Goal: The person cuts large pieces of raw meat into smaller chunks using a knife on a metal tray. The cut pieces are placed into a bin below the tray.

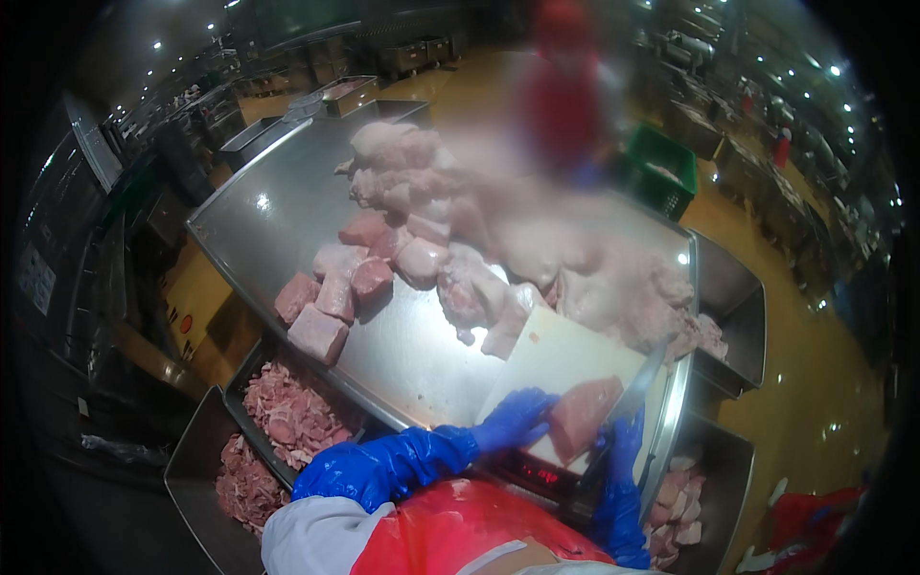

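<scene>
A boneless chunk of pink raw meat (585, 414) lies on a white cutting board (537, 350) at the near right of the steel table. My left hand (517, 419), in a blue glove, reaches in from the left with its fingers stretched out at the meat's left edge. On the meat's other side, my gloved right hand (623, 446) is closed around a knife. The blade of the knife (644, 376) points away from me, beside the meat and over the board. Its handle is mostly hidden by the glove.
Trimmed meat blocks (335, 295) and a blurred heap of large cuts (594, 259) cover parts of the steel table (259, 225). Bins of meat scraps (292, 412) stand at the near left; another bin (719, 479) is at right. A person (565, 105) stands across the table.
</scene>
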The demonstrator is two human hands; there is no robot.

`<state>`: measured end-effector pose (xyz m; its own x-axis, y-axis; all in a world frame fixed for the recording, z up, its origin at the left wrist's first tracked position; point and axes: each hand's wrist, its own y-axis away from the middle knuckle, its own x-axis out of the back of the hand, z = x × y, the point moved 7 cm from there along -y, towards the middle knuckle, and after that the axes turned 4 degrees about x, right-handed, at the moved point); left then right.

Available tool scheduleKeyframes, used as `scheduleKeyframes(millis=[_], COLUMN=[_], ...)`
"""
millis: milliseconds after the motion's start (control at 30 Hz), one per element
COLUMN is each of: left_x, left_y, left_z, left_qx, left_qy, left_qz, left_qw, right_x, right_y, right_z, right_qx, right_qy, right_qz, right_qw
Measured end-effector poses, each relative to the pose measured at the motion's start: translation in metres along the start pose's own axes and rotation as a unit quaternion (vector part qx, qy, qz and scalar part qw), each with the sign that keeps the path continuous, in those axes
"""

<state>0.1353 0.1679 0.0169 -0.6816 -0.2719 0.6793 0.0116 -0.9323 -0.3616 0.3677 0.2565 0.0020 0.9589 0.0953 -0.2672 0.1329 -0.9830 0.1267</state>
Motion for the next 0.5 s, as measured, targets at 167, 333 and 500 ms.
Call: scheduleKeyframes(millis=[167, 333, 500], left_x=[0.003, 0.010, -0.001], left_y=[-0.007, -0.012, -0.021], left_z=[0.002, 0.004, 0.003], left_qx=[0.012, -0.014, -0.032], left_qy=[0.050, 0.047, 0.040], left_qz=[-0.058, -0.105, -0.112], left_qw=[0.997, 0.993, 0.992], right_x=[0.017, 0.007, 0.032], right_y=[-0.001, 0.004, -0.015], right_z=[0.011, 0.009, 0.029], right_qx=[0.048, 0.019, 0.092], right_qy=[0.003, 0.002, 0.047], right_qz=[0.037, 0.046, 0.058], right_qw=[0.998, 0.999, 0.993])
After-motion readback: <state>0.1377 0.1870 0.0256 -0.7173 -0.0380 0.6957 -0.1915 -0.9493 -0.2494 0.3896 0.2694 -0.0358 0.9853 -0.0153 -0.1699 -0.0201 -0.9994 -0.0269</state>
